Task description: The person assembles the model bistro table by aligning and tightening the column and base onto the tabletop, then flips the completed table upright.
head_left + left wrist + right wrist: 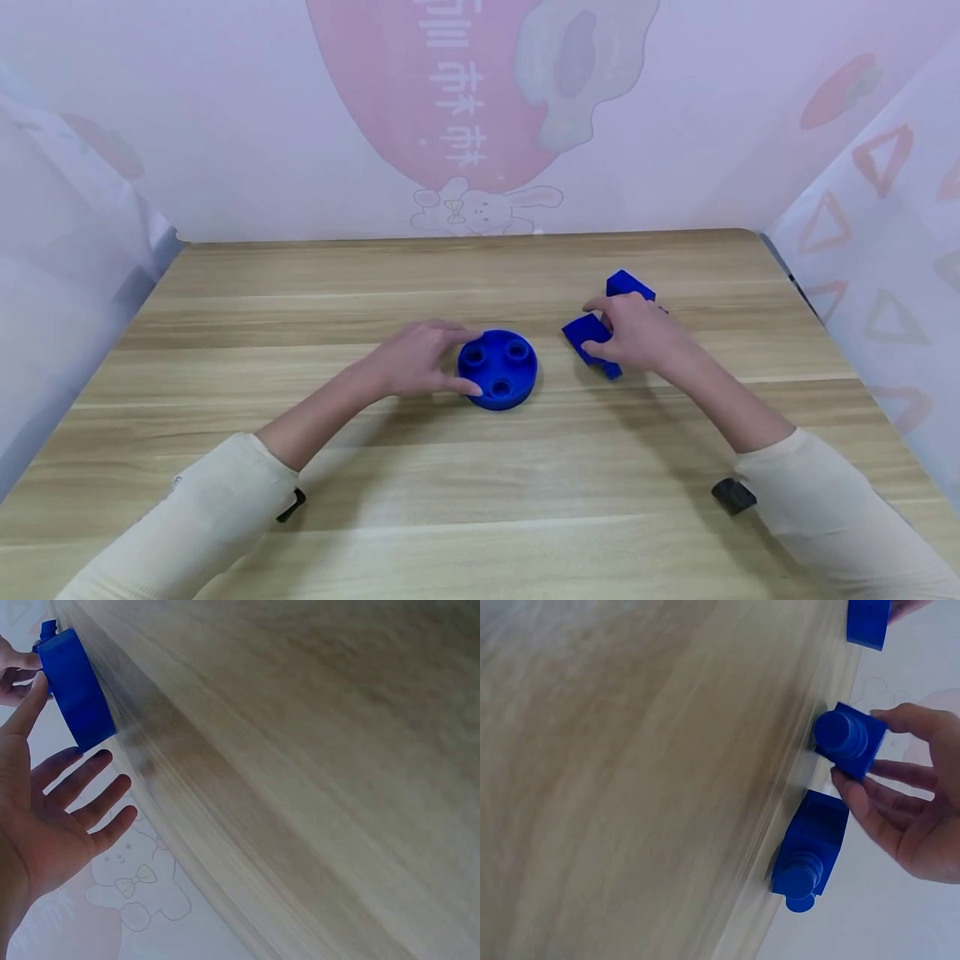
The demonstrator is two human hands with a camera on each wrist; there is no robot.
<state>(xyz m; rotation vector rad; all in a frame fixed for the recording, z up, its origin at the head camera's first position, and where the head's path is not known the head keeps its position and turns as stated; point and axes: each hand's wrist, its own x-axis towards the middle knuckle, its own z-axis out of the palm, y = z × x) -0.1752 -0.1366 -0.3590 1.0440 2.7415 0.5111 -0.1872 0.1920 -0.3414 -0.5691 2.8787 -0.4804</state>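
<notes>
A round blue disc [497,370] with a raised rim and three round sockets lies on the wooden table. My left hand [423,358] holds it from the left, thumb and index finger at its rim; in the left wrist view the other fingers of the left hand [56,817] are spread. To the right, my right hand [636,331] pinches a blue block [587,333] between thumb and fingers. The right wrist view shows a round peg on this block [847,739]. Just beyond the right hand is a second blue block [628,284], partly hidden, also with a round peg.
The wooden table [420,517] runs back to a pale printed panel [247,125]. White sheets with printed shapes flank it on the left [60,250] and right [885,275]. A dark strap piece [733,495] shows by the right sleeve.
</notes>
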